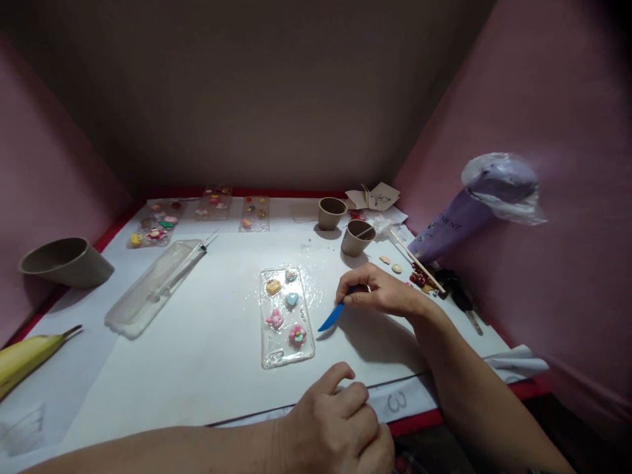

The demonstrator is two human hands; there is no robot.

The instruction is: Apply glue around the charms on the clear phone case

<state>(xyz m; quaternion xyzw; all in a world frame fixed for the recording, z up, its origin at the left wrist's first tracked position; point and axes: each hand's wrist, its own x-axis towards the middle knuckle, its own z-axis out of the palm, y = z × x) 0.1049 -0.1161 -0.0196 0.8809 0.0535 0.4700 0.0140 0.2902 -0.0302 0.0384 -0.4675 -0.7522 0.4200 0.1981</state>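
My right hand [375, 289] is closed in a pinch on a blue plastic knife [332, 318], its blade pointing down and left just above the white surface. Left of the blade lies a clear phone case [287, 352], glossy and wet-looking. Stuck on it are a yellow charm [273, 286], a blue heart [292, 299], a pink bunny [275, 320], a pink flower [297, 336] and a small round charm [291, 274]. My left hand [340, 421] rests at the near table edge, fingers loosely bent and somewhat apart, holding nothing visible; its palm is hidden.
Brown cups [332, 214] stand at the back, one [356, 238] with a stick inside. Decorated cases [254, 214] lie behind. At left are a clear tray [148, 289] with a syringe, a brown bowl [69, 263] and a banana [29, 355]. A purple bag [454, 217] leans right.
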